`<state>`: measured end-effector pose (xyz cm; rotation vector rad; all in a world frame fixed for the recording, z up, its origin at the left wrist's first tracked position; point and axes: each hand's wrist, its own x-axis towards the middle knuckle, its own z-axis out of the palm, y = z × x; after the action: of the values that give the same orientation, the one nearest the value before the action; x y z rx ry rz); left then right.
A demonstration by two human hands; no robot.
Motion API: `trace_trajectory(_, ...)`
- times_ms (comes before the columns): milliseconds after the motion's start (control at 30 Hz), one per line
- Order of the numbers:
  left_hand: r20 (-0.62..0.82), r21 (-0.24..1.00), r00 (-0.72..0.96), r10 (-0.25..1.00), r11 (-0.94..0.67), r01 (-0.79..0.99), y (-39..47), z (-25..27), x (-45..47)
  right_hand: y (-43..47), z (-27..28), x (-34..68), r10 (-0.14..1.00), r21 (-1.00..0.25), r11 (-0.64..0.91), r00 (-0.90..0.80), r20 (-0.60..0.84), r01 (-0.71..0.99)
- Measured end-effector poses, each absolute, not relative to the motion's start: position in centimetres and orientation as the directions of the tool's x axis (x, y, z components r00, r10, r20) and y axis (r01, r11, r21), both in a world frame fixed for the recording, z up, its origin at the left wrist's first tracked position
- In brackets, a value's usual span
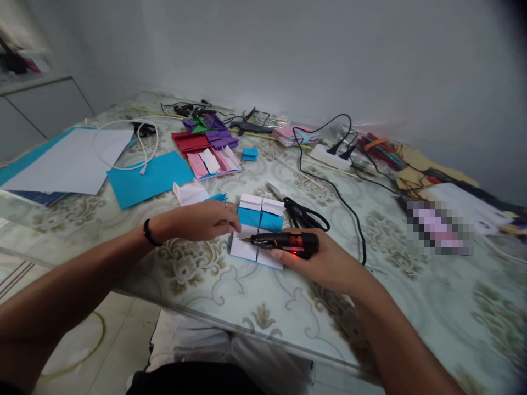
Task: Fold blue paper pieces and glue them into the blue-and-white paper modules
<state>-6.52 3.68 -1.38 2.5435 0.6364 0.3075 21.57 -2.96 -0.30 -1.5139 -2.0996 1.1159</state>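
Observation:
My right hand point(319, 260) is wrapped round a black glue gun point(284, 241), a straight one with a brass-coloured tip and a lit red light. Its tip points left, just over the white lower part of a folded blue and white paper piece point(267, 220) on the table. At that piece's left edge, my left hand point(218, 220) has its fingers bent and pressed together on the paper; the fingertips are partly hidden. Black-handled scissors point(302, 211) lie directly behind the glue gun, beside the paper. Loose folded white paper point(191, 193) lies behind my left hand.
Blue paper point(150, 178) and white sheets point(74, 159) lie at left under a white cable point(157, 144). Red folded paper point(191, 142), pink folded paper point(214, 163) and a small blue piece point(250, 154) sit behind. A black cord point(337, 195) runs from a white power strip point(329, 157).

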Motion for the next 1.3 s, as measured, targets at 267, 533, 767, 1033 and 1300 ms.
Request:
trace_trajectory(267, 0.092, 0.516, 0.865, 0.494, -0.766, 0.383, 3.7, -1.2, -6.5, -2.9, 0.2, 22.1, 0.896, -0.757, 0.155, -0.413, -0.163, 0.634)
trace_trajectory(533, 0.094, 0.52, 0.864, 0.495, -0.764, 0.381, 3.8, -1.4, -6.6, -2.6, 0.2, 23.0, 0.908, -0.706, 0.154, -0.381, -0.175, 0.691)
trace_trajectory(767, 0.088, 0.525, 0.864, 0.495, -0.76, 0.382, 3.8, -1.5, -6.6, -2.7, 0.9, 23.4, 0.908, -0.706, 0.141, -0.375, -0.188, 0.694)
trace_trajectory(1033, 0.084, 0.525, 0.864, 0.496, -0.759, 0.385, 3.7, -1.3, -6.6, -2.7, 1.2, 23.9, 0.91, -0.71, 0.155, -0.379, -0.168, 0.687)
trace_trajectory(1300, 0.081, 0.532, 0.864, 0.496, -0.755, 0.384, 3.7, -1.3, -6.6, -2.7, 1.4, 23.9, 0.908, -0.721, 0.128, -0.372, -0.191, 0.681)
